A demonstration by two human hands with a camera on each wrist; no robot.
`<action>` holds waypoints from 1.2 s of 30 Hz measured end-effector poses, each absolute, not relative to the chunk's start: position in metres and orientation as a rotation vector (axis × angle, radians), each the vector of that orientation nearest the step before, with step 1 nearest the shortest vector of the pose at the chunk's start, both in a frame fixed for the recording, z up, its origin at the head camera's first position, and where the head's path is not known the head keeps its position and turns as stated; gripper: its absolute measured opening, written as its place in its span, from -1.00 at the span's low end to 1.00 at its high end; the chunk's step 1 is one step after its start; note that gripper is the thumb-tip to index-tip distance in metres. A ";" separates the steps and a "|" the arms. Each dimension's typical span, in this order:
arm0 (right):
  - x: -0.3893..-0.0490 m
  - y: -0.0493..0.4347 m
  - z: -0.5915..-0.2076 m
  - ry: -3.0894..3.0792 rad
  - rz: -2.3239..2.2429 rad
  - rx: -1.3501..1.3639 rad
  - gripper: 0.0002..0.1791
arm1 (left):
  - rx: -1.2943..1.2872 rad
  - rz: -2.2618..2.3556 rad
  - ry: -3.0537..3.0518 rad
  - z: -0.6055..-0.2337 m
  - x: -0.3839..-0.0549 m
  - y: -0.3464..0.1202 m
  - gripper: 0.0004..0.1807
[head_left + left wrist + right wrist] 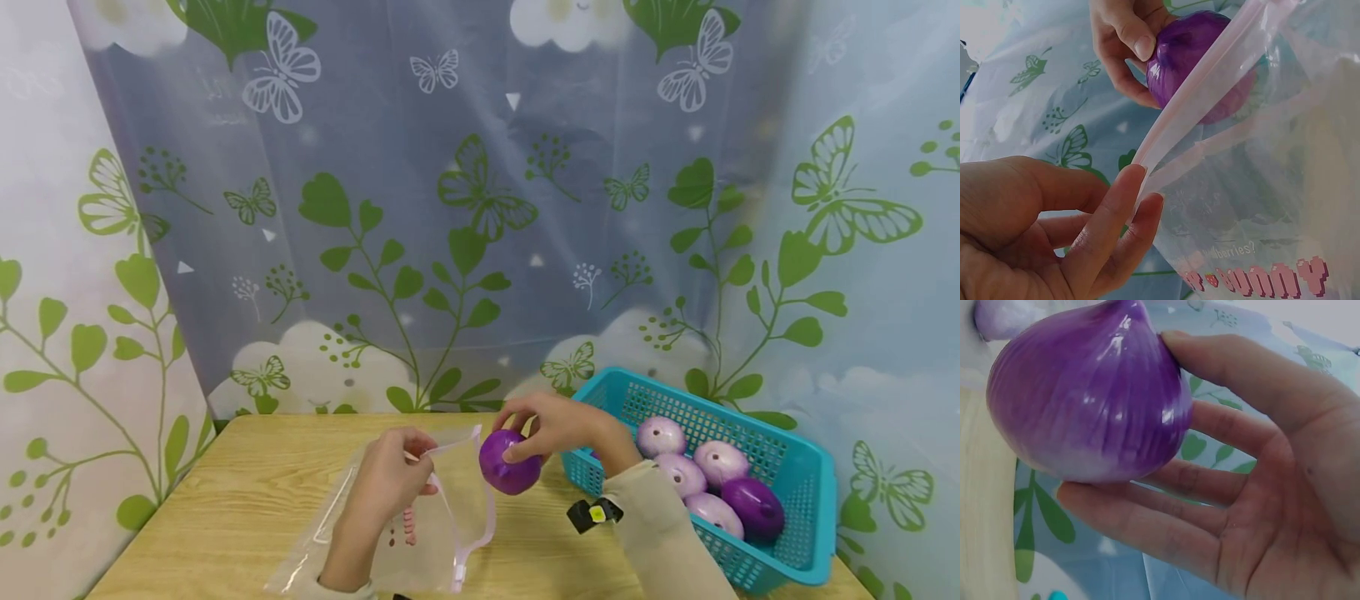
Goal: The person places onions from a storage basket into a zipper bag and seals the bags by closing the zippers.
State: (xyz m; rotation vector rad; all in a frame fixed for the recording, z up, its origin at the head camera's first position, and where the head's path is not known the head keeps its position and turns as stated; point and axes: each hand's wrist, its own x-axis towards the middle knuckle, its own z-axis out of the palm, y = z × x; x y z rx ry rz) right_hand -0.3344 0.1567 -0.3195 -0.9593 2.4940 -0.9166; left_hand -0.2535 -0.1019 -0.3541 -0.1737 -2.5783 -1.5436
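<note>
My right hand [558,427] grips a glossy purple onion [507,472] between thumb and fingers, just beside the mouth of a clear plastic zip bag [468,504]. In the right wrist view the onion's pointed tip is up and the fingers lie beneath and behind it. My left hand [393,467] pinches the bag's pink zip edge [1179,103], and the mouth gapes open. Pink lettering [1279,278] runs along the bag in the left wrist view. There, part of the onion shows through the clear plastic.
A teal basket [823,492] stands at the right, holding several pale onions [722,462] and a dark purple onion [752,508]. Beneath the bag is a wooden table [255,454]. Behind it hangs a curtain [405,158] printed with leaves and butterflies.
</note>
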 end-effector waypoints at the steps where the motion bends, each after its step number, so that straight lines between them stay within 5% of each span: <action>1: -0.333 0.154 -0.321 2.485 -0.920 -0.966 -0.60 | -0.173 -1.539 -2.580 -0.354 -0.253 -0.102 -0.77; 36: -0.332 0.129 -0.345 2.576 -0.893 -0.900 -0.58 | -0.081 -1.637 -2.433 -0.351 -0.258 -0.101 -0.76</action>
